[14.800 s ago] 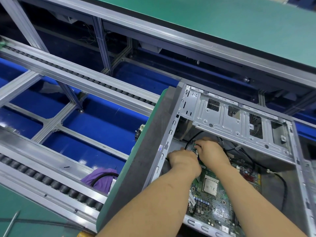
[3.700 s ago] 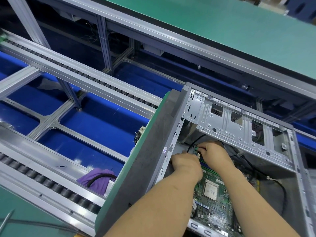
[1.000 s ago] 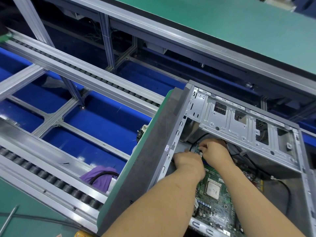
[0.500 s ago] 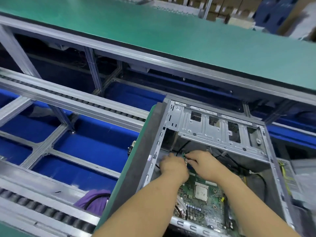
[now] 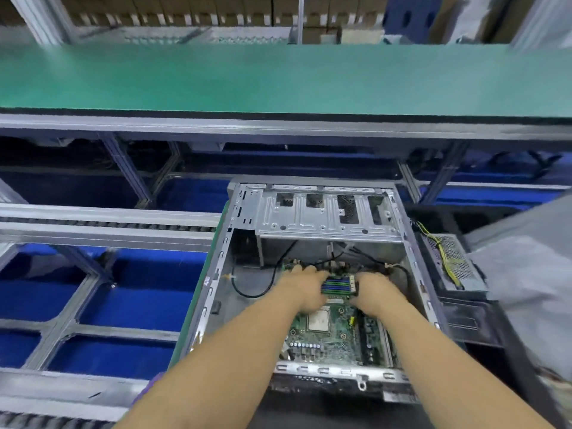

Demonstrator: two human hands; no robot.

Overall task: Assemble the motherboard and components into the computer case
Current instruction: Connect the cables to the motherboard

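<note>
green conveyor belting (image 5: 278,78) runs across the far side, and the open computer case (image 5: 216,274) sits nearer, its drive cage (image 5: 322,215) spanning the far end. both hands reach into the case over the motherboard (image 5: 328,339): left hand (image 5: 305,287) and right hand (image 5: 376,292) flank the blue memory slots (image 5: 339,284). motion blur hides whether either grips anything; open floor remains left of the board around a black cable (image 5: 247,292).

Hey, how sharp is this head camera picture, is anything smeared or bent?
Head view: motion blur smears both hands, left hand worst; motherboard readable but soft; boxes at the top streaked; wide lens bows the green bench edge.
</note>
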